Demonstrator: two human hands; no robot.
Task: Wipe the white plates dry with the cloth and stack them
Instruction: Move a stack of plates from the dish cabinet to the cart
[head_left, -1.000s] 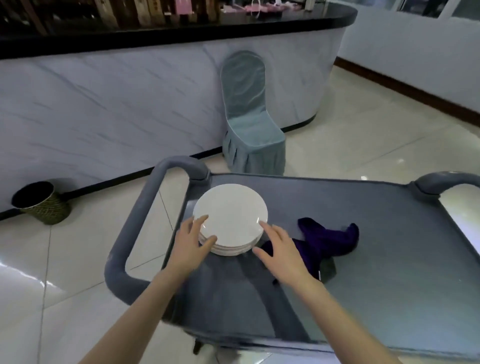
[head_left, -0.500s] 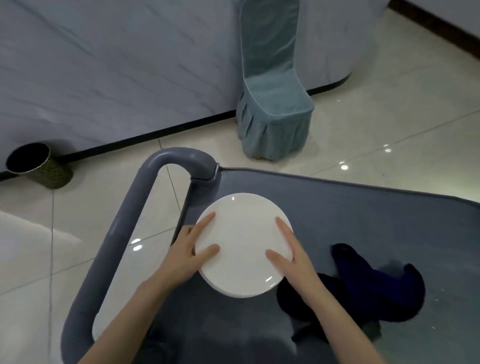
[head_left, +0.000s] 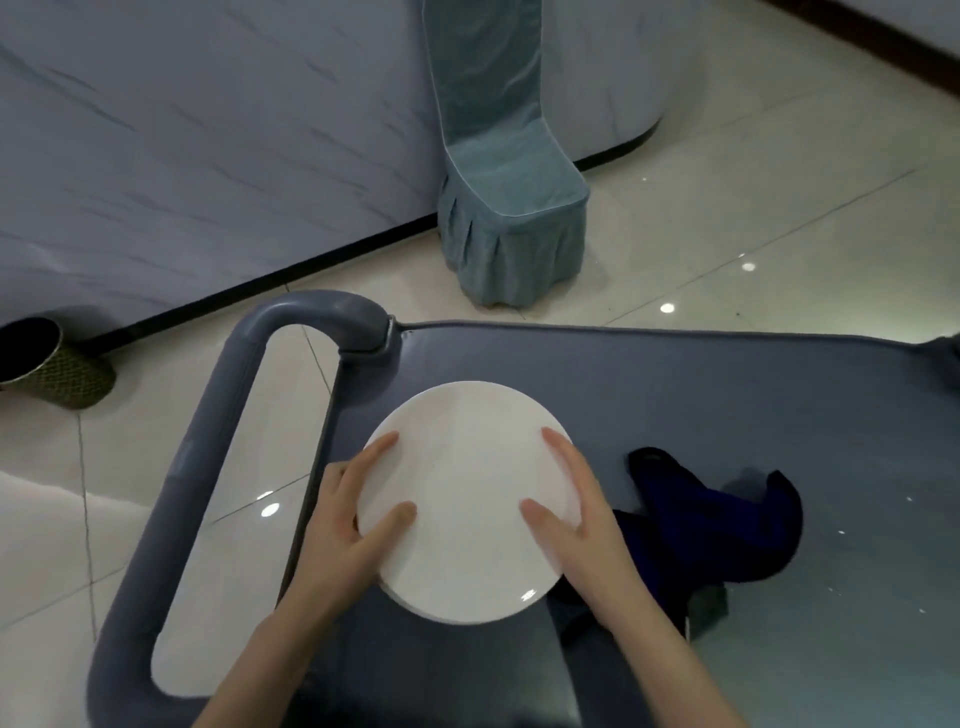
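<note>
A stack of white plates (head_left: 465, 483) sits on the left part of a grey cart top (head_left: 727, 395). My left hand (head_left: 348, 525) holds the top plate at its left rim, thumb on the face and fingers along and under the edge. On the right rim my right hand (head_left: 576, 519) grips it the same way. The edge of a lower plate shows under the near rim. A dark blue cloth (head_left: 711, 525) lies crumpled on the cart just right of the plates, partly behind my right wrist.
The cart's thick grey handle (head_left: 208, 467) loops out on the left. A teal-covered chair (head_left: 504, 192) stands on the tiled floor beyond the cart, against a marble-look counter wall. A dark woven bin (head_left: 47, 364) sits at far left.
My view has tilted down towards the cart. Both hands went from the sides of the stack to gripping the top plate with thumbs on its face. The cloth has not moved.
</note>
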